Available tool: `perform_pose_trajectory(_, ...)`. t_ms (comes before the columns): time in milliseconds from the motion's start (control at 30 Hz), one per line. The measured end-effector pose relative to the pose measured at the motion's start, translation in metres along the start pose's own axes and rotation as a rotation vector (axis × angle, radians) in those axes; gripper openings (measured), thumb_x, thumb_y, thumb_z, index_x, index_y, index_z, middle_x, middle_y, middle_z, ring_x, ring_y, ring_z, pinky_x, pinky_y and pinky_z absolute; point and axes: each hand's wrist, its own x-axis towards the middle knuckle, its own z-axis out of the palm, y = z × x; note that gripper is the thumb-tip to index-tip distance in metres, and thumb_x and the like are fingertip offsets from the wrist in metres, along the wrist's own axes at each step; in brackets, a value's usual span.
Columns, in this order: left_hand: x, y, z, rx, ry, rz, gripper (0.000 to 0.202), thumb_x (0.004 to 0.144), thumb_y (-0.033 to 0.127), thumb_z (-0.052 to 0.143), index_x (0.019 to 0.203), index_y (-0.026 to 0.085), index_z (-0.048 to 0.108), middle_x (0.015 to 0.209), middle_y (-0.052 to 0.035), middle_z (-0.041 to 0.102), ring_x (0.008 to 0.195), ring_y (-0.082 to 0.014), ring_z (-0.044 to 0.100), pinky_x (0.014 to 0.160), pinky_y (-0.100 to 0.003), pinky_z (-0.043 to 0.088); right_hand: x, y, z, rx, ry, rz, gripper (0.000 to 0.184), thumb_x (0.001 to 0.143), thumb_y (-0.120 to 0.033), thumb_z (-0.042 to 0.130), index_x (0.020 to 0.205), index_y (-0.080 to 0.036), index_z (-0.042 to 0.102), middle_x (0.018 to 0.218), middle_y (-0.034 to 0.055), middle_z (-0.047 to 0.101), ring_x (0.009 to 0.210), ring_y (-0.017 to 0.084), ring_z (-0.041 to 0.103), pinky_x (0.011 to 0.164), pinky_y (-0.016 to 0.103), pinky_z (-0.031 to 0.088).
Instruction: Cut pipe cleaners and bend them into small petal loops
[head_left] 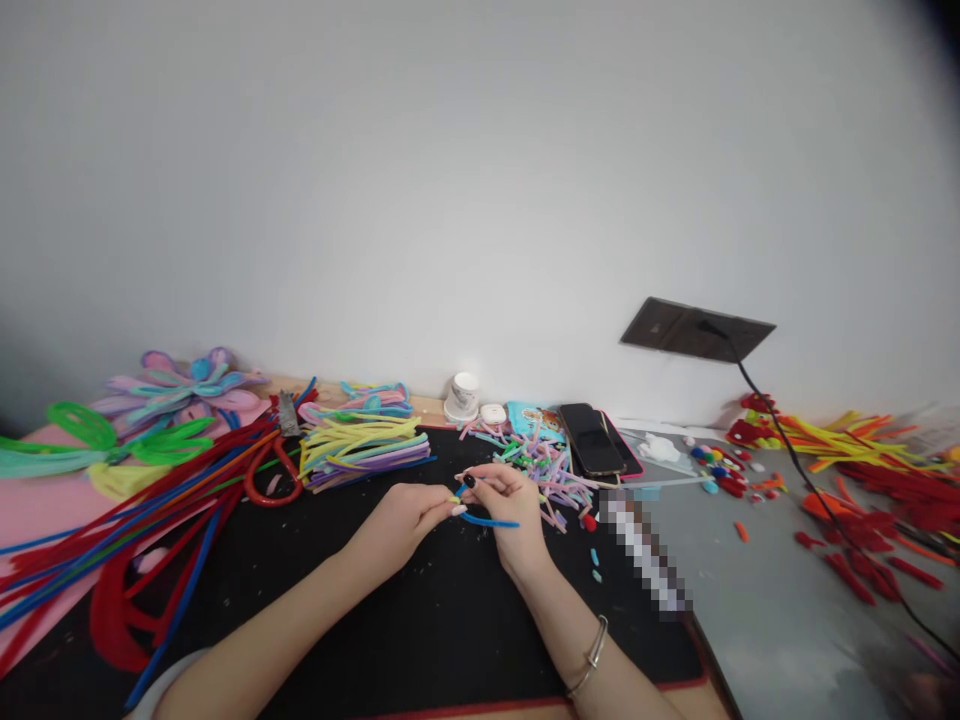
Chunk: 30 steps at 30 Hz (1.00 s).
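Observation:
A short blue pipe cleaner [491,522] is held over the black mat [450,620], its free end pointing right under my right palm. My left hand [414,518] pinches it between thumb and fingertips, where a bit of pale yellow also shows. Close against those fingertips, my right hand [510,515] has thumb and index finger closed on the same blue piece. Just behind the hands lie a bundle of yellow and purple pipe cleaners [367,445] and a pile of short cut pastel pieces [540,465]. Exactly how the piece is bent between the fingers is hidden.
Orange-handled scissors [273,475] lie at left on long red and blue pipe cleaners [180,480]. Pipe-cleaner flowers [187,385] sit beyond. A paper cup [463,394] and a phone [591,440] stand along the back. On the right are red pieces [862,545] and a black cable [795,460].

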Motion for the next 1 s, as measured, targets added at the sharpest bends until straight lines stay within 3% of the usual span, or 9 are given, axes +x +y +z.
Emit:
perform_pose_trajectory(200, -0.001, 0.001, -0.003, 0.015, -0.014, 0.051, 0.04, 0.089, 0.039, 0.037, 0.062, 0.017, 0.056, 0.061, 0.0008, 0.053, 0.061, -0.0125, 0.046, 0.061, -0.022, 0.031, 0.0, -0.002, -0.002, 0.019, -0.067, 0.027, 0.018, 0.064, -0.023, 0.072, 0.08, -0.014, 0.066, 0.067, 0.0037, 0.069, 0.055, 0.013, 0.062, 0.06, 0.027, 0.052)
perform_pose_trajectory(333, -0.001, 0.002, -0.005, -0.106, 0.033, -0.011, 0.039, 0.089, 0.038, 0.037, 0.066, 0.015, 0.059, 0.06, 0.0021, 0.052, 0.059, -0.0112, 0.043, 0.058, -0.021, 0.031, 0.0, -0.014, -0.004, 0.104, -0.219, 0.016, 0.056, 0.067, -0.026, 0.072, 0.118, -0.022, 0.05, 0.077, 0.0026, 0.069, 0.063, 0.014, 0.065, 0.065, 0.03, 0.054)
perform_pose_trajectory(400, -0.001, 0.002, -0.006, -0.17, 0.063, -0.05, 0.039, 0.088, 0.039, 0.037, 0.067, 0.014, 0.059, 0.06, 0.003, 0.051, 0.058, -0.0106, 0.041, 0.057, -0.021, 0.031, 0.0, -0.019, -0.005, 0.145, -0.283, 0.035, 0.068, 0.065, -0.026, 0.074, 0.125, -0.026, 0.043, 0.082, 0.0022, 0.069, 0.07, 0.016, 0.065, 0.069, 0.032, 0.053)
perform_pose_trajectory(533, -0.002, 0.002, -0.005, -0.248, 0.051, -0.095, 0.041, 0.088, 0.042, 0.037, 0.064, 0.014, 0.055, 0.056, 0.0046, 0.043, 0.054, -0.0094, 0.036, 0.054, -0.021, 0.029, 0.0, -0.017, -0.008, 0.107, -0.386, 0.087, 0.041, 0.062, -0.025, 0.076, 0.1, -0.02, 0.061, 0.086, 0.0031, 0.067, 0.075, 0.016, 0.064, 0.071, 0.03, 0.052)
perform_pose_trajectory(667, -0.002, 0.004, -0.002, -0.282, -0.012, -0.096, 0.041, 0.088, 0.042, 0.037, 0.063, 0.014, 0.056, 0.055, 0.0048, 0.042, 0.053, -0.0092, 0.035, 0.054, -0.021, 0.029, 0.001, -0.009, -0.011, -0.002, -0.384, 0.048, 0.016, 0.066, -0.025, 0.073, 0.077, -0.016, 0.066, 0.076, 0.0014, 0.064, 0.061, 0.013, 0.061, 0.06, 0.026, 0.049)
perform_pose_trajectory(800, -0.002, 0.007, -0.002, -0.292, -0.029, -0.111, 0.04, 0.088, 0.038, 0.038, 0.063, 0.014, 0.058, 0.055, 0.0049, 0.043, 0.052, -0.0091, 0.036, 0.055, -0.021, 0.03, 0.004, -0.005, -0.01, -0.088, -0.293, -0.001, 0.017, 0.067, -0.029, 0.071, 0.066, -0.015, 0.062, 0.07, 0.0002, 0.062, 0.054, 0.01, 0.057, 0.054, 0.024, 0.046)
perform_pose_trajectory(900, -0.002, 0.008, -0.002, -0.282, -0.043, -0.096, 0.039, 0.089, 0.036, 0.037, 0.066, 0.014, 0.06, 0.056, 0.0045, 0.047, 0.054, -0.0093, 0.039, 0.057, -0.021, 0.031, 0.005, 0.001, -0.01, -0.119, -0.257, 0.014, 0.021, 0.069, -0.033, 0.07, 0.067, -0.015, 0.058, 0.056, -0.0021, 0.059, 0.049, 0.01, 0.055, 0.05, 0.022, 0.043)
perform_pose_trajectory(1000, -0.003, 0.007, -0.002, -0.261, -0.039, -0.056, 0.04, 0.089, 0.037, 0.038, 0.066, 0.014, 0.061, 0.06, 0.0034, 0.052, 0.059, -0.01, 0.044, 0.06, -0.021, 0.033, 0.005, 0.009, -0.009, -0.094, -0.267, 0.019, 0.023, 0.072, -0.034, 0.067, 0.07, -0.016, 0.053, 0.054, -0.0024, 0.059, 0.047, 0.01, 0.055, 0.049, 0.022, 0.043)
